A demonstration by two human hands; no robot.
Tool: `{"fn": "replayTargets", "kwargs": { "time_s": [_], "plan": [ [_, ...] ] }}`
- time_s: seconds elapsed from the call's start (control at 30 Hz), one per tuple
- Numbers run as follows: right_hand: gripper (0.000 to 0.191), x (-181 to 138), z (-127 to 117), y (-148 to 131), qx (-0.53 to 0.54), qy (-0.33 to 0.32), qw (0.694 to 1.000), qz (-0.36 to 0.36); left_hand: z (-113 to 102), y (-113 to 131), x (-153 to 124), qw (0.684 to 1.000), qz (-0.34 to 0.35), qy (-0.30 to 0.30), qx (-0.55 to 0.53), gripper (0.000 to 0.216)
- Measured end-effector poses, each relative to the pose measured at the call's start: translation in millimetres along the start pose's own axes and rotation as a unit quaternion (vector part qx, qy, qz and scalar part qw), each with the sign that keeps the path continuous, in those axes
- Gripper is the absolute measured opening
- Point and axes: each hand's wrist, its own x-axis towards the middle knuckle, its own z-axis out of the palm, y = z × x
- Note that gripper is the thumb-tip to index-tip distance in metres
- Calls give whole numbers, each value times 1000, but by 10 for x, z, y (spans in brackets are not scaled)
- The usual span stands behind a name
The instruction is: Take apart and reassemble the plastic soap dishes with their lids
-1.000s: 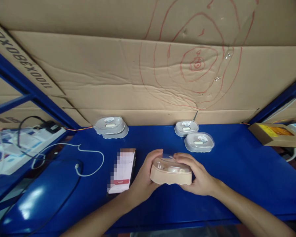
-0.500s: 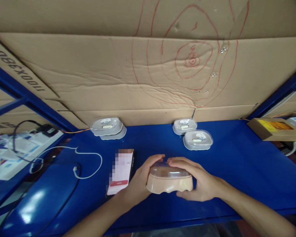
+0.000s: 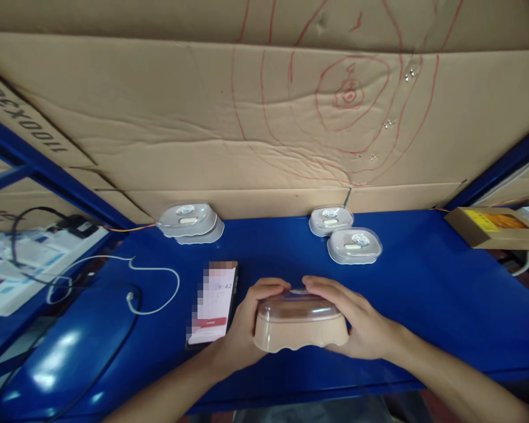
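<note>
Between my two hands, near the front of the blue table, is an oval beige container (image 3: 300,333) with a clear domed lid and a wavy lower edge. My left hand (image 3: 249,320) is wrapped round its left end, fingers over the lid. My right hand (image 3: 357,320) grips the right end, with fingertips on top of the lid and the thumb hidden behind the container. Just left of my left hand lies a phone (image 3: 214,302) with its screen lit.
Two similar containers (image 3: 188,222) are stacked at the back left. Another container (image 3: 330,221) and one more container (image 3: 355,245) stand back right. A white cable (image 3: 158,269) curls on the blue table (image 3: 423,282). A cardboard box (image 3: 480,229) sits right; marked cardboard (image 3: 171,117) walls the back.
The container has come slightly nearer and looks larger. My right thumb, earlier seen at its lower front edge, is now out of sight. The view has tilted slightly.
</note>
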Motion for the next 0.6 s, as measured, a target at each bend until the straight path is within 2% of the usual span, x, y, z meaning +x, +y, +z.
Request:
{"fn": "replayTargets", "kwargs": {
  "time_s": [0.2, 0.33, 0.4, 0.5, 0.53, 0.6],
  "plan": [
    [72, 5, -68, -23, -49, 4, 999, -16, 10, 85, 27, 999, 11, 3, 34, 76],
    [64, 81, -72, 76, -80, 1, 996, -28, -2, 138, 108, 988, 5, 0, 156, 73],
    [63, 109, -33, 179, -118, -7, 991, -56, -2, 153, 133, 967, 32, -60, 246, 75],
    [59, 122, 54, 323, -145, -29, 987, -60, 19, 157, 133, 915, 75, -180, 354, 74],
    [56, 123, 80, 355, -144, -29, 988, -55, 29, 152, 129, 903, 82, -196, 375, 70],
    [50, 126, 114, 385, -143, -32, 988, -49, 44, 133, 127, 896, 82, -184, 396, 61]
  ]
}}
